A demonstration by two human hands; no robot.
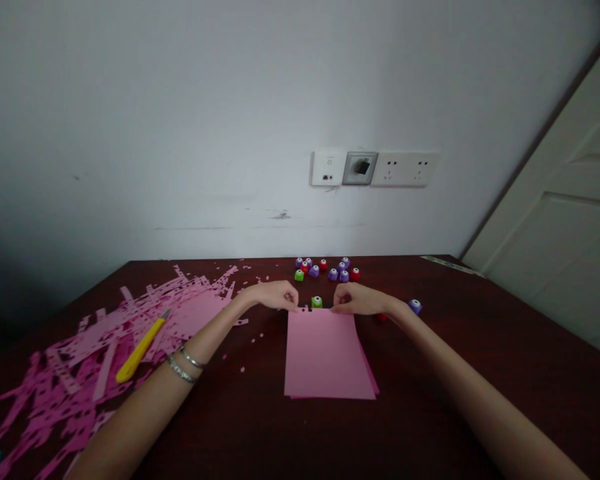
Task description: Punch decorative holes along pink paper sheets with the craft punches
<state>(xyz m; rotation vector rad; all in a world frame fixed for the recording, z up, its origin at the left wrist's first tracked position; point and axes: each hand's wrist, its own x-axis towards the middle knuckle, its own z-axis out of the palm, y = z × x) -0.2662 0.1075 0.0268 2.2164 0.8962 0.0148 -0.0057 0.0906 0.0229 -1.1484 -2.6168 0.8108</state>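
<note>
A stack of pink paper sheets [325, 357] lies on the dark brown table [430, 413] in front of me. My left hand [275, 295] pinches the far left corner of the top sheet, fingers closed. My right hand [360, 300] grips the far right part of that same edge, fingers curled. Between the two hands, at the paper's far edge, sits a small green paper punch [317, 302]. A few small holes show in the edge beside it.
Several small purple, red and green punches [327, 269] are clustered behind the hands, one purple punch [415, 306] to the right. A heap of pink paper strips [105, 347] with a yellow utility knife [140, 350] covers the table's left. Wall sockets [375, 168] hang behind.
</note>
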